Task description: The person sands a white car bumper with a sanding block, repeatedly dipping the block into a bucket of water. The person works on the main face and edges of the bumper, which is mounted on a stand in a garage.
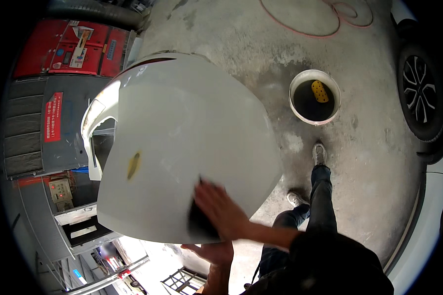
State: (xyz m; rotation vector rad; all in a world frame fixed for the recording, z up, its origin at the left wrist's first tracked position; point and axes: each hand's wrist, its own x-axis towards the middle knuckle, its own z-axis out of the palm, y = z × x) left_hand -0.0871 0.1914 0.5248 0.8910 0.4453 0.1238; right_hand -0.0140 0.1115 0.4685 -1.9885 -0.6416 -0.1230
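Note:
A large pale, whitish car body panel (182, 118) spreads across the middle of the view, with a yellowish patch dark at its centre (134, 165) on its left part. My right hand (220, 207) lies on the panel near its lower edge, smeared by motion. Under its fingers is a black sheet (201, 220), which looks like sandpaper and is blurred too. My left hand (212, 253) is at the panel's lower edge, its thumb or a finger pointing left along the rim. Some of its fingers are hidden, and it seems to hold that edge.
A white bucket (296, 109) of dark water stands on the concrete floor to the right, a yellow sponge (320, 91) in it. A parked car's wheel (418, 93) is at far right. Red and grey cabinets (66, 49) line the left. A hose (300, 32) lies beyond.

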